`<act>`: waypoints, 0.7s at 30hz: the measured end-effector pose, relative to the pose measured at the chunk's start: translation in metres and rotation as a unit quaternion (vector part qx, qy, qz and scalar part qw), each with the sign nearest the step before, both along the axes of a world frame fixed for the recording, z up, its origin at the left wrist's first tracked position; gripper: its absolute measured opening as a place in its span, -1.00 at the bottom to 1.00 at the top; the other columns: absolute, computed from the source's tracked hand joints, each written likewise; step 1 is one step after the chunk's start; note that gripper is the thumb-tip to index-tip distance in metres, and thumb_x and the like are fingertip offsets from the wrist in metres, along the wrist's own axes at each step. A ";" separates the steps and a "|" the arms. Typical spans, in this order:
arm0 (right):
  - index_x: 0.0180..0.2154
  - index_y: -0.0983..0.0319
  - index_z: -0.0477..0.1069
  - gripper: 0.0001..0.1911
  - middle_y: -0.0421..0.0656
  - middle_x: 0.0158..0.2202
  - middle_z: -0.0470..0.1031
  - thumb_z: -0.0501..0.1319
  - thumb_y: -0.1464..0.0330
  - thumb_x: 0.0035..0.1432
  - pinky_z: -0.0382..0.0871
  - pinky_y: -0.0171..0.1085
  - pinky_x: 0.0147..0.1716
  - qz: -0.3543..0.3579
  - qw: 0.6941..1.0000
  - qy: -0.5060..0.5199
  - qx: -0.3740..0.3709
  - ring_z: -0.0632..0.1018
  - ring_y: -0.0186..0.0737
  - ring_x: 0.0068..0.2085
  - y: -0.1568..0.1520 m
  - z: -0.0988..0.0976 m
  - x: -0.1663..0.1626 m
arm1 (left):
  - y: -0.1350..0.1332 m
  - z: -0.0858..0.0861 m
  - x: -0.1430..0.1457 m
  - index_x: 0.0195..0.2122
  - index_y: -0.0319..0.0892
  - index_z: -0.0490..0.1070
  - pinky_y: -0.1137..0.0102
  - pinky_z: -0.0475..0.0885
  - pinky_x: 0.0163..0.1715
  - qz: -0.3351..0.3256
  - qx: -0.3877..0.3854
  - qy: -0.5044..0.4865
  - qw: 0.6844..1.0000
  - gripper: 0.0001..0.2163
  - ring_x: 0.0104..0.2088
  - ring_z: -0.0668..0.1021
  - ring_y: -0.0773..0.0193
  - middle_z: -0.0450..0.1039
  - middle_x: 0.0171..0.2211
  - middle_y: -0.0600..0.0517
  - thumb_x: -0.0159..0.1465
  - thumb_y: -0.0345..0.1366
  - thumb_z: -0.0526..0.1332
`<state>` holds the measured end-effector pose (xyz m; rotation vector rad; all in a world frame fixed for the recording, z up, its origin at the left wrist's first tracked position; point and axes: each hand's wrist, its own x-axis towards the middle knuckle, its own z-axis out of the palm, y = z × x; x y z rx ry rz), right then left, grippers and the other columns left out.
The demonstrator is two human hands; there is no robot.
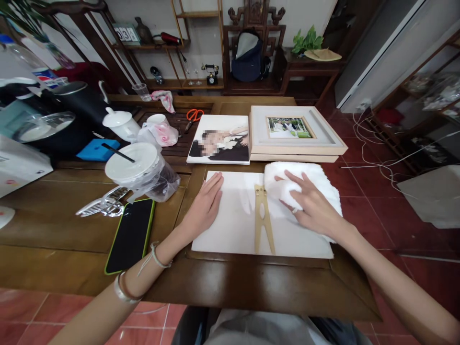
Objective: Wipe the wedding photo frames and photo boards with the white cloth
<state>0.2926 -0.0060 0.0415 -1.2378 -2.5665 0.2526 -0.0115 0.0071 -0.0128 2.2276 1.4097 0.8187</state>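
A white rectangular board (230,225), which looks like the back of a picture frame, lies flat in front of me. Fixed to it is a gold Y-shaped stand leg (263,220). My left hand (208,203) rests flat along the board's left edge, fingers together and stretched out, holding nothing. Over the board's right part spreads a white towel (323,187). My right hand (305,199) grips a bunched part of the towel, pressing it down near the leg; its fingertips are partly hidden in the cloth.
Behind the board lie a photo print panel (219,148) and stacked framed pictures (298,148). Orange scissors (194,116) lie farther back. To the left are a lidded drink cup (132,165), a phone (130,237), a silver hair clip (108,203) and a white teapot (122,125).
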 end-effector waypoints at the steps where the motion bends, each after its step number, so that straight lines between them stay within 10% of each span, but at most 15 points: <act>1: -0.43 0.22 0.34 -0.79 0.09 0.27 0.26 0.08 0.60 -0.12 -0.04 0.37 0.24 -0.009 1.000 -0.010 0.006 0.07 0.20 0.35 0.005 -0.001 -0.002 | 0.000 0.000 0.000 0.27 -0.24 0.19 0.06 0.04 0.34 -0.001 0.001 -0.004 1.000 -0.58 0.35 0.17 0.14 0.17 0.31 -0.18 0.44 -0.25 -0.11; 15: -0.56 0.21 0.32 -0.78 -0.14 0.39 0.01 0.09 0.60 -0.34 -0.25 0.36 0.30 0.087 0.993 -0.047 -0.068 -0.02 0.25 0.37 -0.118 0.016 0.003 | -0.001 0.001 0.003 0.26 -0.25 0.21 0.07 0.03 0.35 0.014 -0.006 -0.013 1.000 -0.58 0.34 0.18 0.13 0.17 0.31 -0.18 0.44 -0.24 -0.11; 21: -0.57 0.18 0.24 -0.79 -0.16 0.37 0.08 0.05 0.59 -0.31 -0.18 0.28 0.33 0.133 0.987 -0.065 -0.057 0.03 0.11 0.37 -0.108 0.022 0.011 | 0.000 0.004 0.002 0.27 -0.26 0.19 0.06 0.03 0.34 0.007 -0.013 0.018 1.000 -0.58 0.35 0.16 0.13 0.15 0.32 -0.19 0.44 -0.26 -0.12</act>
